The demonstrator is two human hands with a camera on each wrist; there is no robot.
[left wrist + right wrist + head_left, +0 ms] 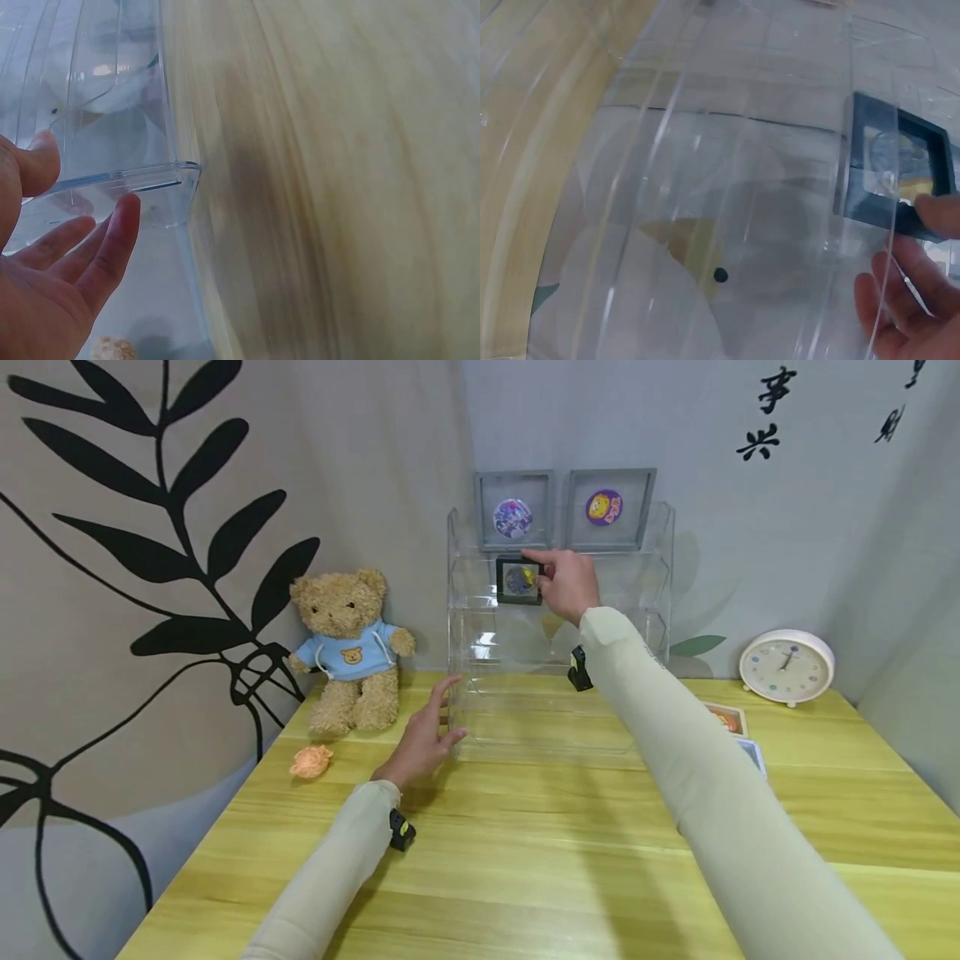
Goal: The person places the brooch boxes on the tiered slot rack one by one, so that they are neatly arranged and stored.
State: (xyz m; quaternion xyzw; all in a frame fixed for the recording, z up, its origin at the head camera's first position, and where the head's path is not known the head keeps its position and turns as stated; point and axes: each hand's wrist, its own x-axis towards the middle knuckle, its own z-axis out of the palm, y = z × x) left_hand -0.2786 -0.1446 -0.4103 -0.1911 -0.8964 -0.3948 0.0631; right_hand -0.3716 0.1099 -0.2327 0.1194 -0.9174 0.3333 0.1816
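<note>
A clear tiered acrylic display rack stands on the wooden table. My right hand pinches a small black display frame with a round badge inside, at the left part of an upper tier. In the right wrist view the thumb lies on the corner of that frame, with the other fingers below. My left hand is at the rack's lower left side, fingers spread. The left wrist view shows its thumb and fingers on either side of the rack's clear edge. Two grey frames holding round badges stand on the top tier.
A teddy bear in a blue hoodie sits left of the rack, with an orange crumpled-looking item before it. A white round clock stands at the right. Partly behind my right sleeve lie a wooden-edged frame and a pale frame.
</note>
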